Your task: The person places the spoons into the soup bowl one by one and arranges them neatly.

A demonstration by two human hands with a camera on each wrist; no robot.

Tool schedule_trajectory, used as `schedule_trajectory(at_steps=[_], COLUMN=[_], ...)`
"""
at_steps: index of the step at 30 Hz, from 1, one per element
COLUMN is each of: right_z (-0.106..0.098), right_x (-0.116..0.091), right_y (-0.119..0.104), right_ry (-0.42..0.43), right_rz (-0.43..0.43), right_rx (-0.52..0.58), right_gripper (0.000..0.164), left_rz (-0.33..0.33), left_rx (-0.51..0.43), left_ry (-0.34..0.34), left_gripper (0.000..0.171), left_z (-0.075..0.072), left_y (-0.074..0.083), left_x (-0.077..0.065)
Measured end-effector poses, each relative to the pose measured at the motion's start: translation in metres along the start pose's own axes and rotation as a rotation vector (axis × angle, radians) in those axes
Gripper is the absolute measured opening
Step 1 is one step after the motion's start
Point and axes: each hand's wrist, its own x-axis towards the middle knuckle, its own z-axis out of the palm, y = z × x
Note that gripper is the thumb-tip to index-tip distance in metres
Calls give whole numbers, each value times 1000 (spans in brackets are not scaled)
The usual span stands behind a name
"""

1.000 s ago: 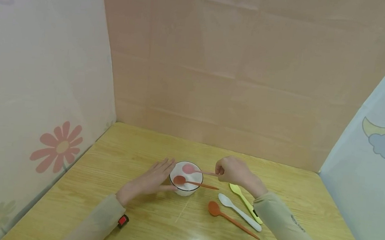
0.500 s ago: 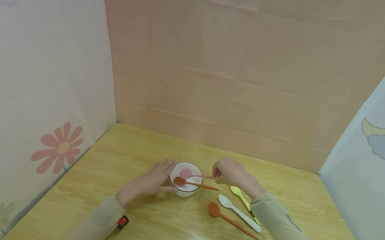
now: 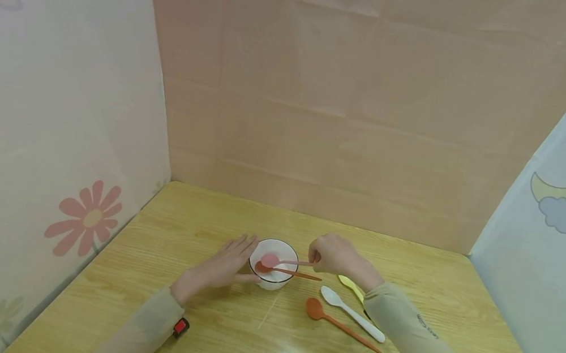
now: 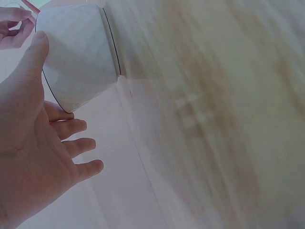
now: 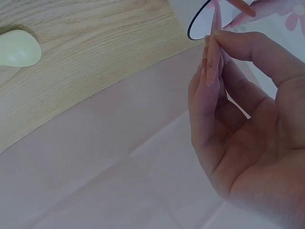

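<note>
In the head view, my left hand (image 3: pixel 222 263) rests against the left side of a white bowl (image 3: pixel 272 285) with a dark rim. The left wrist view shows its thumb and index finger touching the bowl (image 4: pixel 76 52), the other fingers held out straight. With thumb and fingertips, my right hand (image 3: pixel 335 254) pinches the handle of a pink spoon (image 3: pixel 270 260), whose head is over the inside of the bowl. An orange-red spoon (image 3: pixel 299 274) lies in the bowl, its handle sticking out over the right rim. The pink head partly covers its head.
On the wooden table (image 3: pixel 226 336), right of the bowl, lie a white spoon (image 3: pixel 331 296), another orange-red spoon (image 3: pixel 314 308) and a yellow spoon (image 3: pixel 351 285) partly hidden by the right forearm. Cloth-like panels (image 3: pixel 319 117) stand around the back and sides.
My right hand has moved slightly left and toward the near side, bringing the pink spoon's head over the head of the orange-red spoon. The left hand and the bowl stay in place.
</note>
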Motion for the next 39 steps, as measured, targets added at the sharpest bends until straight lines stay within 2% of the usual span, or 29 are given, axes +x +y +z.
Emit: schedule_trajectory(at_steps=[8, 15, 22, 39], right_z=[0, 2, 5, 12], right_x=[2, 6, 9, 12], right_y=[-3, -5, -7, -7], right_ry=[-2, -11, -30, 5], right_rz=[-26, -11, 1, -58], right_rx=[-22, -7, 8, 14], right_gripper=[15, 17, 19, 15], left_rz=[0, 11, 8, 7], left_rx=[6, 39, 33, 37], left_ry=[0, -3, -10, -7], left_gripper=[92, 91, 90, 90], left_z=[0, 0, -2, -3], left_y=[-1, -1, 1, 3], left_x=[1, 3, 4, 3])
